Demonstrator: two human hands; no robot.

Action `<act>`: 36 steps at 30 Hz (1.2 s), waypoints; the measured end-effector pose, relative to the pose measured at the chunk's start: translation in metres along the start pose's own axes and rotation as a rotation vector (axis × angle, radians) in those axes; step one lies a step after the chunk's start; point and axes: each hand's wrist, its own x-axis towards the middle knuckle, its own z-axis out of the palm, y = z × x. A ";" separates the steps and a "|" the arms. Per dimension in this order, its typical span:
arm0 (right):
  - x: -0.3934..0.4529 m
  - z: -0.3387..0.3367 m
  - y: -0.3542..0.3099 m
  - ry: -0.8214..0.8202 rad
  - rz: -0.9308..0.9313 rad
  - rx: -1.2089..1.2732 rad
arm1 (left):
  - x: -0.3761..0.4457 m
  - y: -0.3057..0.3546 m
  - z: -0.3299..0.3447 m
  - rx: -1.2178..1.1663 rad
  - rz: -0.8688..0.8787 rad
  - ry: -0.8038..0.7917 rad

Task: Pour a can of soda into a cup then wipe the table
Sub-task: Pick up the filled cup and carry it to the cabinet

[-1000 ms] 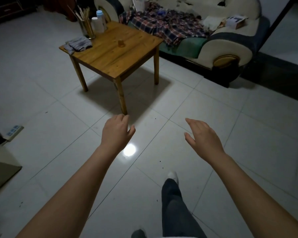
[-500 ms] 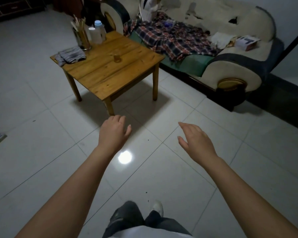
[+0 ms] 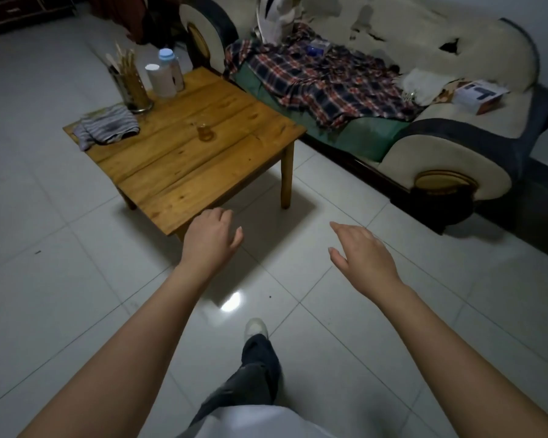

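Table (image 3: pixel 184 172) first, since it's the biggest piece here: low, square, bare wood planks, sitting at about 11 o'clock from the hands. It's rigid, so wiping it is easy.

Rag (image 3: pixel 106 127) is a striped grey cloth bunched at the table's 9 o'clock corner. It looks soft and light, so I'd just grab a handful anywhere. Its long side runs roughly 8 to 2 o'clock.

White-capped container (image 3: pixel 162 80) and a blue-capped bottle (image 3: pixel 171 69) stand upright at the far corner, around 12 o'clock. Can't tell if either is the soda.

Cup (image 3: pixel 203 131) is a tiny clear glass near the table's middle, upright with its mouth up. Probably fragile and tippy, so pinch it by the sides.

Left hand (image 3: pixel 210 241) hangs loosely curled and empty near the table's front corner. Right hand (image 3: pixel 363 254) is relaxed, fingers out, also empty.
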 end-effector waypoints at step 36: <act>0.625 -0.016 -0.004 -0.251 -0.541 0.156 | 0.422 -0.136 0.049 -0.120 -0.780 -0.091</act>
